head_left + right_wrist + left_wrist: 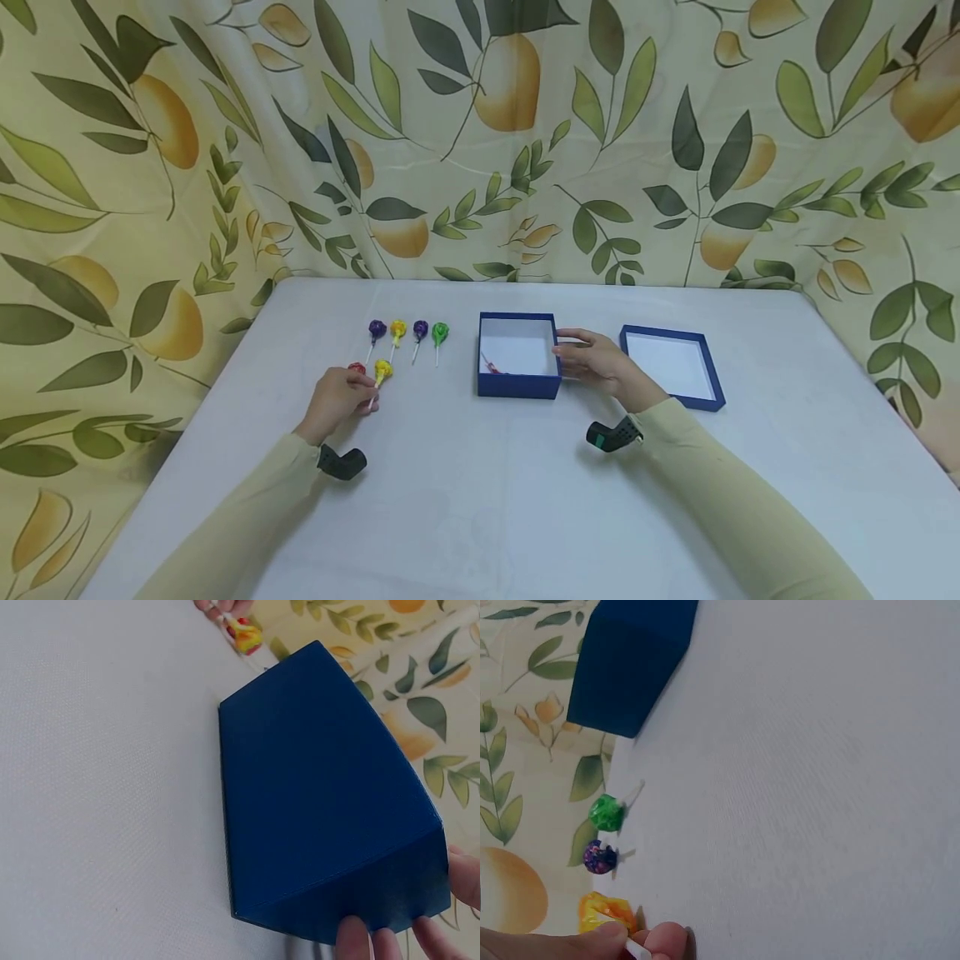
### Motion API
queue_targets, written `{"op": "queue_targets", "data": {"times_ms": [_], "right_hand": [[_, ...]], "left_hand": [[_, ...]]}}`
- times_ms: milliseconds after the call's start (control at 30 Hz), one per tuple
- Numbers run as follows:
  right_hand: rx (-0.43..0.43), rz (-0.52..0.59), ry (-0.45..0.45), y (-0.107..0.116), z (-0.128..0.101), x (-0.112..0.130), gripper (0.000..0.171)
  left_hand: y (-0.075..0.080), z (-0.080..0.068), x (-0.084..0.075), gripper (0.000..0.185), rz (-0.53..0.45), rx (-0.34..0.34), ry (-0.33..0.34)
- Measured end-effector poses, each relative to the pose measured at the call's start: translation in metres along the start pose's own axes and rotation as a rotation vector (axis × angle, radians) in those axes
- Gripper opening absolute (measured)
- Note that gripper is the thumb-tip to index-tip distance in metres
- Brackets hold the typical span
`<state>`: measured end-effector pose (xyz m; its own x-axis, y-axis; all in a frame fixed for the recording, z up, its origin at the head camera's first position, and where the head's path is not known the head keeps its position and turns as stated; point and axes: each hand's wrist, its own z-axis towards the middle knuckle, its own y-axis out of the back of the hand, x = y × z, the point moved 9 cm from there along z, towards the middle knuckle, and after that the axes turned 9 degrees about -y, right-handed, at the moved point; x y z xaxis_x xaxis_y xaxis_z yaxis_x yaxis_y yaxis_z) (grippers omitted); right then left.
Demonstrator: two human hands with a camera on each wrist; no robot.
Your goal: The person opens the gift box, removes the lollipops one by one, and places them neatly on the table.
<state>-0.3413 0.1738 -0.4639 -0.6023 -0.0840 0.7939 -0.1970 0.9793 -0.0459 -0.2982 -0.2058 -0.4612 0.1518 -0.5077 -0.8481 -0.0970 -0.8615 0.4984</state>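
My left hand pinches the stick of a yellow-wrapped lollipop between thumb and fingers. Just behind that hand lies a red lollipop, partly covered by it. Farther back stands a row: two purple lollipops, a yellow one and a green one. Fingertips of my right hand touch the right side of an uncovered blue box with a white inside. Within it, a small red item with a stick shows at the left.
A blue-rimmed box lid lies with its white inside up, right of the box and partly behind the right forearm. White cloth covers the table. A curtain printed with leaves and fruit hangs behind the far edge.
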Motion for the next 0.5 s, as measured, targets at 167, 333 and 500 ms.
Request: {"op": "queue_targets", "data": {"times_ms": [167, 333, 500], "right_hand": [[-0.001, -0.031, 0.014, -0.0038, -0.0071, 0.0026, 0.067], [0.005, -0.024, 0.014, -0.0073, -0.0093, 0.0036, 0.064], [0.020, -0.027, 0.020, -0.0090, -0.0090, 0.0038, 0.064]], "left_hand": [[0.0014, -0.0019, -0.0015, 0.020, 0.051, 0.001, 0.007], [0.0019, -0.0024, -0.0056, 0.018, 0.124, 0.005, 0.011], [0.0043, -0.0030, -0.0074, 0.017, 0.223, -0.004, -0.002]]}}
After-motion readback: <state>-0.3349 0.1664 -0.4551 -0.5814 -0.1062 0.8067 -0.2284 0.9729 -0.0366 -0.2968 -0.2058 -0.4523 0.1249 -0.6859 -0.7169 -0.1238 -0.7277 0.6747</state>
